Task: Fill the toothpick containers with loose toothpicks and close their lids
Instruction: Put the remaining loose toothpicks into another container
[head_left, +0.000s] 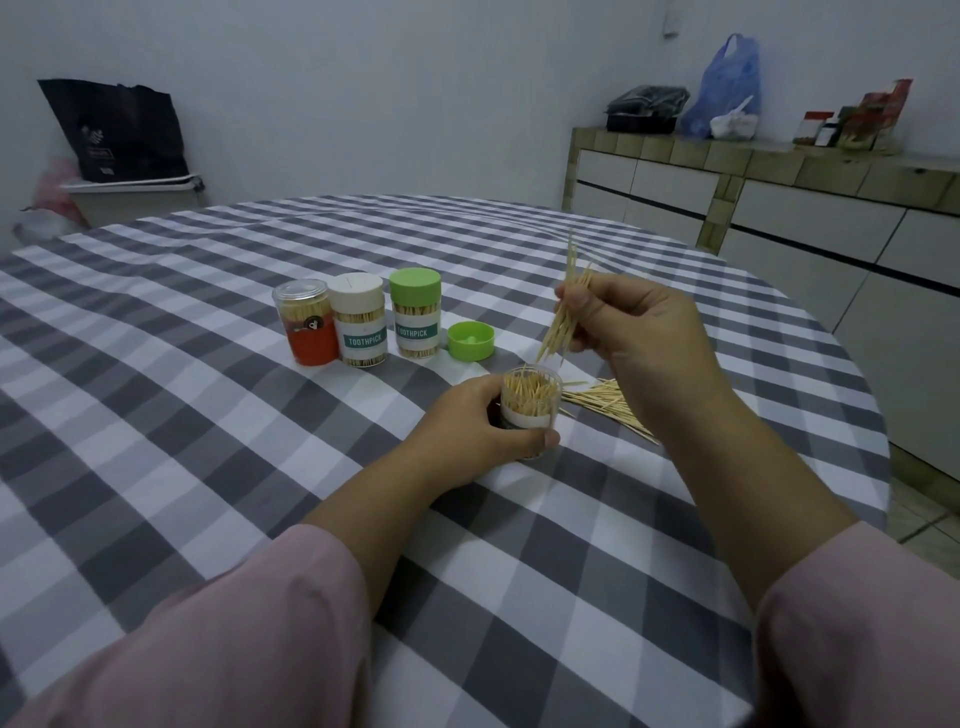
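While left fingers (524, 441) clasp the clear cylindrical container (530, 405), right fingers (571, 306) pinch slender wooden toothpicks (563, 317).

tablecloth (208, 415) — woven checked cloth, matt | open container (531, 400) — clear glossy plastic, paper label | toothpicks (608, 400) — pale bare wood | green lid (470, 340) — smooth plastic | sleeves (234, 649) — soft pink fabric

Single head-worn wide-angle view — looks forward and down from close above the round table in grey-and-white checked cloth (218, 415), both pink-sleeved forearms entering from the bottom edge — far wall and tiled beige counter (779, 161) behind.
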